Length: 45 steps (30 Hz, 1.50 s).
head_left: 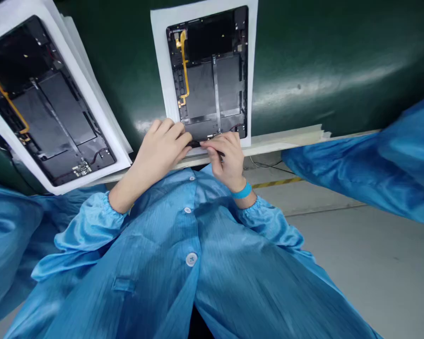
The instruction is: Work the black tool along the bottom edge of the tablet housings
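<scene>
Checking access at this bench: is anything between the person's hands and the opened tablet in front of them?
Nothing visible. The left hand and right hand already rest at the near edge of the opened tablet on its white sheet; the right hand holds a thin dark tool.

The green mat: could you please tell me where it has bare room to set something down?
The green mat lies bare right of the middle tablet, and in a narrower strip between it and the left tablet. The near edge is crowded by the left hand and right hand.
</scene>
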Motion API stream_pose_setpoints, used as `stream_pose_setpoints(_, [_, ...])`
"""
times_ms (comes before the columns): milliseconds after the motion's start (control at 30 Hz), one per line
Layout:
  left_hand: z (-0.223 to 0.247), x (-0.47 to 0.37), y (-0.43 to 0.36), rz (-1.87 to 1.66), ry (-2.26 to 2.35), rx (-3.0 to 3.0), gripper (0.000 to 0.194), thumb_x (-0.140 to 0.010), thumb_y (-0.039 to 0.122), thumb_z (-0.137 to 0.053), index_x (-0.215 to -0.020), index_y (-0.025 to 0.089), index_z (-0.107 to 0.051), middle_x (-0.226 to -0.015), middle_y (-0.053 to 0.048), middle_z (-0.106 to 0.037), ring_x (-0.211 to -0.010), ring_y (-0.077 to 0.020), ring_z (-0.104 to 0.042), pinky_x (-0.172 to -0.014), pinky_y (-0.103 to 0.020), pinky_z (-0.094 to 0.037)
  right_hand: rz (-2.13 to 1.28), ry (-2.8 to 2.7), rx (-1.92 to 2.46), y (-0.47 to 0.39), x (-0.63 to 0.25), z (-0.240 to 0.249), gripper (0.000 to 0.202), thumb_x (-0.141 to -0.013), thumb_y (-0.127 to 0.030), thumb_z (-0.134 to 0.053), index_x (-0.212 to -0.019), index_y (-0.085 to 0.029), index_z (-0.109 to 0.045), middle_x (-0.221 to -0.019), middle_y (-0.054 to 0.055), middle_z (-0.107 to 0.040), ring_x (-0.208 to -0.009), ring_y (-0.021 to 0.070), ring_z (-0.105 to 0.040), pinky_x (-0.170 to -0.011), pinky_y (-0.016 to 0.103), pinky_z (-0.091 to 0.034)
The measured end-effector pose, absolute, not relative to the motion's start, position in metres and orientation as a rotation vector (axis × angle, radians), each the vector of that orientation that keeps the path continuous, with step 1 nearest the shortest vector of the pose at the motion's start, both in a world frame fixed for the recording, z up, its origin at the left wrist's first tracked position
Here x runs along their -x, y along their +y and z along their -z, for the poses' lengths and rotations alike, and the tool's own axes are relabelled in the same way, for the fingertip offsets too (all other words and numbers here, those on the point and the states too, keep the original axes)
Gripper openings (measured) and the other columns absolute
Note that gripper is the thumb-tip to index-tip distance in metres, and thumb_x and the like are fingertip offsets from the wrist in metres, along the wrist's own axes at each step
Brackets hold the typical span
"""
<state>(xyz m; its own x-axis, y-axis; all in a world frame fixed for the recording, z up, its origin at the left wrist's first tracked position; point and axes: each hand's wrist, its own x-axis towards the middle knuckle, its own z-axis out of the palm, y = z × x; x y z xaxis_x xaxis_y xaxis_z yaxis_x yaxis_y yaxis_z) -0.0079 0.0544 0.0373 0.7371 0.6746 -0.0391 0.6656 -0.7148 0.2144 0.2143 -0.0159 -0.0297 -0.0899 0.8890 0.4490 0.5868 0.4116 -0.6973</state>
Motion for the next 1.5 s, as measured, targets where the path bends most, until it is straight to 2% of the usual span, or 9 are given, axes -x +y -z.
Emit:
stream_pose_setpoints(367, [-0.058, -0.008, 0.07, 0.203, 0.895, -2.895, 0.025, -0.113, 0.011, -0.049, -0.111, 0.016, -0.074, -0.105, -0.013, -0.079, -0.105, -0.0343, -0.075, -0.089, -0.047, -0.056, -0.556, -1.654, 1.276, -0.019, -0.217, 0.027, 0.028, -0.12, -0.039, -0.049, -0.116, -0.029, -0.075, -0.096, 0.001, -0.08, -0.092, 0.0239, -0.074, -0.091, 0.047, -0.053])
stream_pose_setpoints(533, [-0.059, 0.002, 0.074, 0.163, 0.773, -2.876, 0.023, -0.115, 0.017, -0.05, -0.11, 0.017, -0.072, -0.104, -0.012, -0.077, -0.104, -0.0327, -0.074, -0.084, -0.043, -0.057, -0.565, -1.482, 1.425, -0.022, -0.219, 0.018, 0.035, -0.12, -0.043, -0.047, -0.103, -0.028, -0.073, -0.088, 0.001, -0.076, -0.089, 0.0234, -0.071, -0.089, 0.046, -0.056])
stream_pose_setpoints(800, [-0.049, 0.007, 0.067, -0.005, 0.973, -2.606, 0.023, -0.114, 0.02, -0.051, -0.115, 0.02, -0.075, -0.108, -0.014, -0.077, -0.113, -0.0347, -0.072, -0.094, -0.046, -0.06, -0.588, -1.564, 1.537, -0.024, -0.205, 0.013, 0.035, -0.121, -0.047, -0.047, -0.114, -0.029, -0.076, -0.095, -0.001, -0.08, -0.098, 0.0245, -0.074, -0.115, 0.06, -0.045])
stream_pose_setpoints(1000, [-0.067, -0.01, 0.08, 0.323, 0.849, -2.7, 0.028, -0.109, 0.008, -0.049, -0.12, 0.015, -0.074, -0.111, -0.017, -0.078, -0.113, -0.0369, -0.074, -0.089, -0.046, -0.06, -0.559, -1.605, 1.506, -0.029, -0.201, 0.016, 0.031, -0.121, -0.042, -0.05, -0.119, -0.03, -0.079, -0.1, -0.003, -0.084, -0.098, 0.023, -0.075, -0.116, 0.058, -0.042])
stream_pose_setpoints(1167, [-0.07, -0.017, 0.081, 0.45, 0.766, -2.737, 0.033, -0.113, 0.01, -0.042, -0.125, 0.011, -0.072, -0.114, -0.019, -0.079, -0.114, -0.0361, -0.072, -0.089, -0.047, -0.058, -0.561, -1.627, 1.485, -0.029, -0.203, 0.02, 0.031, -0.121, -0.043, -0.05, -0.122, -0.032, -0.079, -0.109, -0.002, -0.085, -0.1, 0.0234, -0.075, -0.116, 0.058, -0.042])
stream_pose_setpoints(1300, [-0.058, -0.008, 0.077, 0.303, 0.822, -2.754, 0.035, -0.117, 0.017, -0.04, -0.116, 0.015, -0.074, -0.109, -0.016, -0.079, -0.112, -0.0339, -0.071, -0.087, -0.047, -0.056, -0.61, -1.625, 1.486, -0.029, -0.204, 0.021, 0.034, -0.122, -0.045, -0.047, -0.123, -0.032, -0.078, -0.108, -0.002, -0.084, -0.104, 0.0236, -0.075, -0.119, 0.059, -0.042])
stream_pose_setpoints(1500, [-0.044, 0.004, 0.073, 0.009, 0.999, -2.553, 0.031, -0.119, 0.033, -0.048, -0.117, 0.03, -0.079, -0.107, -0.008, -0.081, -0.115, -0.0323, -0.069, -0.094, -0.051, -0.058, -0.645, -1.59, 1.434, -0.028, -0.209, 0.018, 0.035, -0.122, -0.046, -0.043, -0.12, -0.032, -0.074, -0.102, -0.002, -0.083, -0.1, 0.0228, -0.076, -0.113, 0.057, -0.049])
